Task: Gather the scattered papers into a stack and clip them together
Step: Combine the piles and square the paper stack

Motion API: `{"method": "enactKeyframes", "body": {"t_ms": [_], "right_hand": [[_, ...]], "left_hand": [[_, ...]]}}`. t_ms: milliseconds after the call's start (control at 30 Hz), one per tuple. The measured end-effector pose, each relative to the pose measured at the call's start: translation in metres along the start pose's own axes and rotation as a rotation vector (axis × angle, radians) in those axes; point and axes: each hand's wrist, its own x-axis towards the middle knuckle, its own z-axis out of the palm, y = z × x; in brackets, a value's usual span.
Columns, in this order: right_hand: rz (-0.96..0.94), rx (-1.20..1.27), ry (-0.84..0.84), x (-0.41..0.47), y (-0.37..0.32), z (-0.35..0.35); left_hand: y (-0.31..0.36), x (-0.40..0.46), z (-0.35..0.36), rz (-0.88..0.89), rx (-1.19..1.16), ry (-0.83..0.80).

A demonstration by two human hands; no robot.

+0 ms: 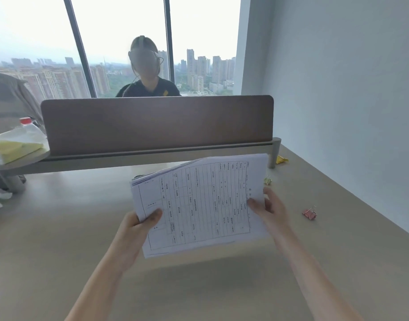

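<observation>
A stack of white papers [198, 202] printed with tables is held up above the beige desk [60, 228], tilted with its top edge away from me. My left hand [138, 225] grips its lower left edge, thumb on top. My right hand [270, 205] holds the right edge, thumb on the top sheet. A pink binder clip [309, 213] lies on the desk to the right of the stack. A yellow-green clip [267, 180] lies just beyond my right hand, partly hidden by the papers.
A brown divider panel [157, 121] stands along the desk's far edge, with a person seated behind it. A yellow scrap [281, 159] lies by the divider's right leg. A side shelf [18, 158] at left carries a yellow pad and a red-capped bottle. A wall runs along the right.
</observation>
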Motion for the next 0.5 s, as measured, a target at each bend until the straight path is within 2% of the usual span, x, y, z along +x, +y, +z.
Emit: {"method": "enactKeyframes", "body": {"t_ms": [200,367,500], "right_hand": [[-0.135,0.045,0.055,-0.018,0.005,0.028],[-0.058,0.014,-0.054,-0.036,0.035,0.04],[-0.085,0.028,-0.022,-0.034,0.033,0.036]], "left_hand": [[-0.003,-0.005,-0.017,0.129,0.026,0.042],[-0.028,-0.019,-0.021,0.055,0.108,0.098],[-0.03,-0.014,-0.022,0.08,0.085,0.105]]}}
